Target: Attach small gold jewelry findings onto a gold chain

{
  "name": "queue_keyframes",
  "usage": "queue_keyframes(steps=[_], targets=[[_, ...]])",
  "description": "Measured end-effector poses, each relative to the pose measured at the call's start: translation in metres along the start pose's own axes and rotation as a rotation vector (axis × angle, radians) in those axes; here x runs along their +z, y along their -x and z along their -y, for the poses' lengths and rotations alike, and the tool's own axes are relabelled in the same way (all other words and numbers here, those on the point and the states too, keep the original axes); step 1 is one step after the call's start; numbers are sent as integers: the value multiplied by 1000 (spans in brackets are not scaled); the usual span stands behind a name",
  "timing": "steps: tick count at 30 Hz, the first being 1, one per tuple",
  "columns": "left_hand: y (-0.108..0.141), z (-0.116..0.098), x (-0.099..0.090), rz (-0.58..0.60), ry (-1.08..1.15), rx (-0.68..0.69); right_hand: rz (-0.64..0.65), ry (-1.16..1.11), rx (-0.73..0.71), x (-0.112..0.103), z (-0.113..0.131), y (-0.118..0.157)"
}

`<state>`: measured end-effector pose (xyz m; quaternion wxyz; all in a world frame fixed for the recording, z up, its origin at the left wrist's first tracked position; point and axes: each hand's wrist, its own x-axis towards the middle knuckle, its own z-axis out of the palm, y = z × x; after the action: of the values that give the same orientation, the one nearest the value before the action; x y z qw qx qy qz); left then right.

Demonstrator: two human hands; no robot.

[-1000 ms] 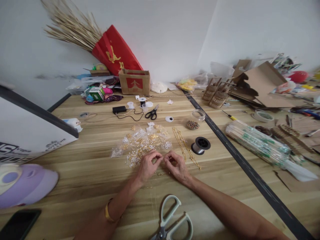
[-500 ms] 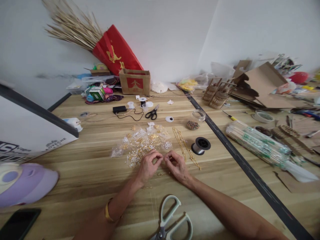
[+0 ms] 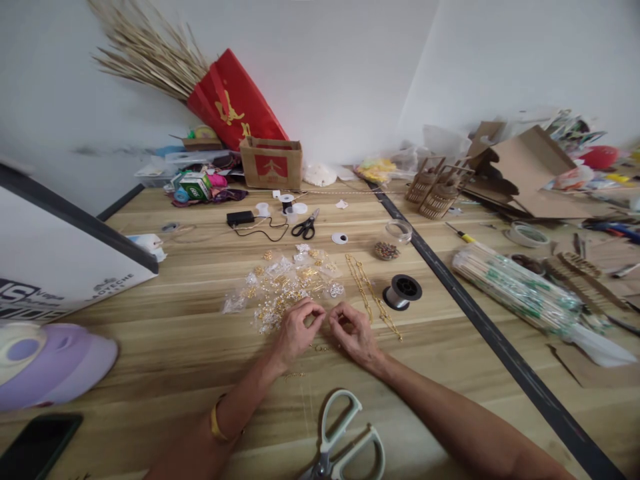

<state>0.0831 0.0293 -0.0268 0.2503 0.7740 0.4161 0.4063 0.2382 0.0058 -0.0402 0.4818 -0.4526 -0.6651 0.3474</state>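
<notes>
My left hand (image 3: pixel 301 330) and my right hand (image 3: pixel 353 333) are close together over the table, each with thumb and forefinger pinched. What sits between the fingertips is too small to make out. Thin clear line (image 3: pixel 306 403) runs down the table below my left hand. Beyond that hand lies a spread of small gold and clear beads (image 3: pixel 275 310) with little plastic bags. A short gold chain (image 3: pixel 323 348) lies just under the hands. Right of my right hand are a longer gold chain (image 3: pixel 370 293) and a black spool of clear line (image 3: pixel 401 292).
Large pale-handled scissors (image 3: pixel 340 440) lie at the front edge. Black scissors (image 3: pixel 305 227), a jar of beads (image 3: pixel 387 249) and a paper bag (image 3: pixel 271 163) stand farther back. A phone (image 3: pixel 40 443) and a white box (image 3: pixel 60 260) are on the left, wrapped sticks (image 3: pixel 517 287) on the right.
Both hands stay in nearly the same pinched pose. The rest of the table looks the same, with only a slight shift of the view.
</notes>
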Motion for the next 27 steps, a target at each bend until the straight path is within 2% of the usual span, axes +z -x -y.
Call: queue_keyframes(steps=[27], targets=[[0, -1, -1, 16, -1, 16, 5, 8, 15, 1, -2, 0]])
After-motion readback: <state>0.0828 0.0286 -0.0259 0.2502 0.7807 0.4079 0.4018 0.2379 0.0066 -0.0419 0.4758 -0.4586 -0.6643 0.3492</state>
